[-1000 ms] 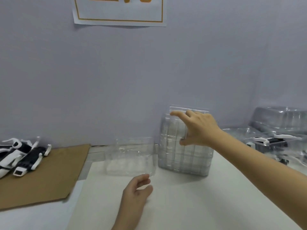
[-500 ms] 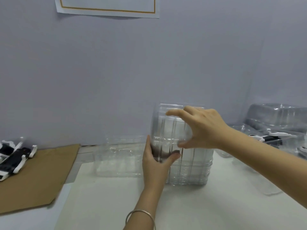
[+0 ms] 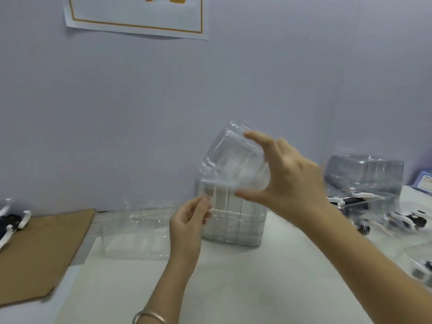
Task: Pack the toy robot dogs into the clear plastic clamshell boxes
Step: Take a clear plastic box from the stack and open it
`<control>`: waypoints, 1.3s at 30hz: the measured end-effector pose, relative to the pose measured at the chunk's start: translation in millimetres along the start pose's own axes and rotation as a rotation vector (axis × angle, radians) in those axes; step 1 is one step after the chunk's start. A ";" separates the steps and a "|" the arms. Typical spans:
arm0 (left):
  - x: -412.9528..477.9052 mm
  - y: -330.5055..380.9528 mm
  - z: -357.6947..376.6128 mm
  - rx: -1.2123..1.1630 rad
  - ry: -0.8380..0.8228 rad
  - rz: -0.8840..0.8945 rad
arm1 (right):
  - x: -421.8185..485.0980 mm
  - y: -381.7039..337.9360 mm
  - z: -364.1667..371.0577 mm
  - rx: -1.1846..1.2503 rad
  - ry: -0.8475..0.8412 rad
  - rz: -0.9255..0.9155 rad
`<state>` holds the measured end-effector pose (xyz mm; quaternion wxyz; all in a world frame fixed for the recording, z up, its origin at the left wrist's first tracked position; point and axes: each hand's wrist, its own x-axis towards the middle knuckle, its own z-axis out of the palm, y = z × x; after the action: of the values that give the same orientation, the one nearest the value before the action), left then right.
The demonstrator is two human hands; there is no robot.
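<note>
Since half a second ago the right hand (image 3: 292, 178) has pulled one clear clamshell box (image 3: 233, 160) up off the stack of boxes (image 3: 233, 220) and now holds it tilted in the air just above the stack, with its fingers (image 3: 257, 137) spread over the top edge and the thumb under the lower one. The left hand (image 3: 189, 220) has let go of the stack and hangs just beside its left wall, fingers loosely curled with nothing between them that I can make out. The lifted box looks empty, and so do the nested ones beneath it. To the left of the stack an open box (image 3: 138, 232) lies on the white surface (image 3: 233, 288), also empty. Loose toy robot dogs (image 3: 14, 220) sit at the far left edge on a sheet of brown cardboard (image 3: 42, 249), well apart from both hands. At the right edge more black-and-white dogs show inside clear packed boxes (image 3: 350, 201), with an upturned clear tub (image 3: 364, 174) behind them. Bare white surface stretches in front of the stack, between the two forearms.
</note>
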<state>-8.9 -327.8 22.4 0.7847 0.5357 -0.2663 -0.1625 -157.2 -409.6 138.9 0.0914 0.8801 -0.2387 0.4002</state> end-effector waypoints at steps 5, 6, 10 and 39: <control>-30.4 24.8 -7.0 -0.387 -0.219 -0.062 | -31.0 -18.4 20.2 -0.063 0.262 -0.098; -32.7 27.5 -5.8 -0.408 -0.195 -0.066 | -33.7 -19.5 20.8 -0.065 0.300 -0.105; -36.8 37.0 -5.3 -0.489 -0.122 -0.095 | -44.1 -24.2 15.6 -0.039 0.324 -0.101; -81.7 -7.0 -96.3 -0.129 0.151 -0.500 | 24.4 25.6 16.5 0.015 0.251 0.027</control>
<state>-17.5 -213.7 -31.3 0.7702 0.5443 -0.0556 -0.3277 -145.1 -446.0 145.5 0.1085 0.8204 -0.2345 0.5100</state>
